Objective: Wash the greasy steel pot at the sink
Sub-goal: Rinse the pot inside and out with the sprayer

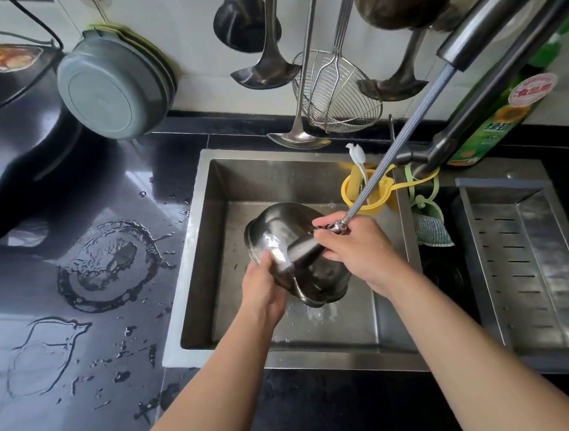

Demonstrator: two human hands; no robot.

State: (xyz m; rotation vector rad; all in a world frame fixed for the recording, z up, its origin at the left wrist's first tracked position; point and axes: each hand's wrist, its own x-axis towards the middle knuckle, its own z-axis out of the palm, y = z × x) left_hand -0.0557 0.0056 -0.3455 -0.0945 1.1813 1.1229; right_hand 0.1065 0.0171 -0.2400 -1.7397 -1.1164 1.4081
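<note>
The steel pot (277,228) is tipped over, bottom up, above the steel sink (205,194). My left hand (262,287) grips its near rim from the left. My right hand (351,249) holds the pull-out spray head (301,248) of the tap, its braided hose (403,139) stretching up to the faucet (486,25). The spray head points at the pot's outer wall, and water runs off the pot and splashes on the sink floor below it.
A yellow holder (353,188) and a green sponge holder (430,223) hang at the sink's right wall. A drain tray (535,262) lies at the right. Ladles and a wire skimmer (337,90) hang on the wall. The black counter (80,336) at left is wet, with a black cooker (12,143).
</note>
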